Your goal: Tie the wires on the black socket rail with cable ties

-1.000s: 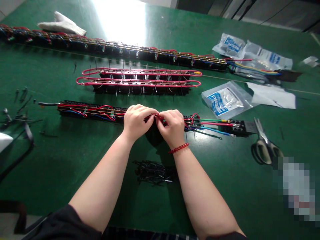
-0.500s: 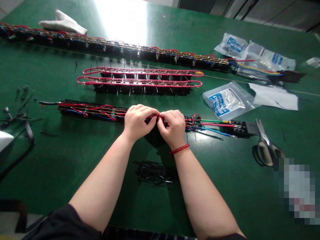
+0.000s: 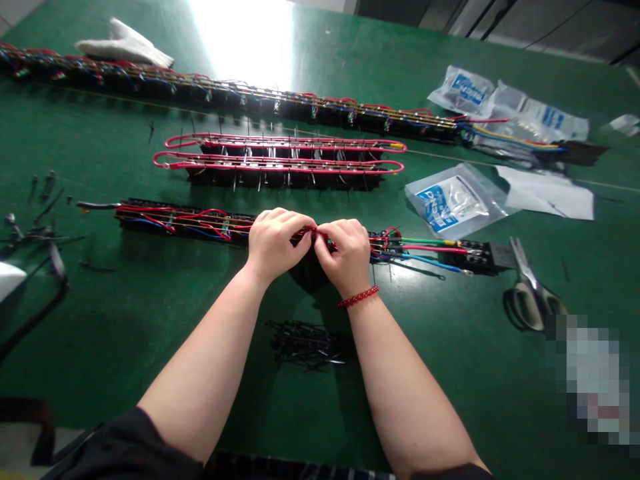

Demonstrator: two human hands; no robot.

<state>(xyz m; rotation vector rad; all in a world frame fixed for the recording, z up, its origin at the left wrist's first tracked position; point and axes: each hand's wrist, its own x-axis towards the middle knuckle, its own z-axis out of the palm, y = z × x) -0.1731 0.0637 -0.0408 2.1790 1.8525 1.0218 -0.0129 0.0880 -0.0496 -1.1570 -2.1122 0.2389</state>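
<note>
A long black strip assembly with red, blue and yellow wires [image 3: 195, 223] lies across the green table. Over its middle, my left hand [image 3: 276, 241] is closed in a pinch, thumb against fingers. My right hand [image 3: 346, 250], with a red bead bracelet at the wrist, pinches right beside it, the fingertips of both nearly touching. What sits between the fingertips is too small to make out. Green, red and blue leads [image 3: 430, 250] run from the strip's right part. A pile of black ties [image 3: 305, 345] lies on the table between my forearms.
Behind are two red-cabled black strips [image 3: 285, 167] and a longer wired strip [image 3: 300, 107]. A white glove [image 3: 125, 45] lies at the back left. Scissors [image 3: 530, 293], a plastic packet [image 3: 455, 200] and white paper [image 3: 550, 193] are at the right; loose black ties [image 3: 43, 237] at the left.
</note>
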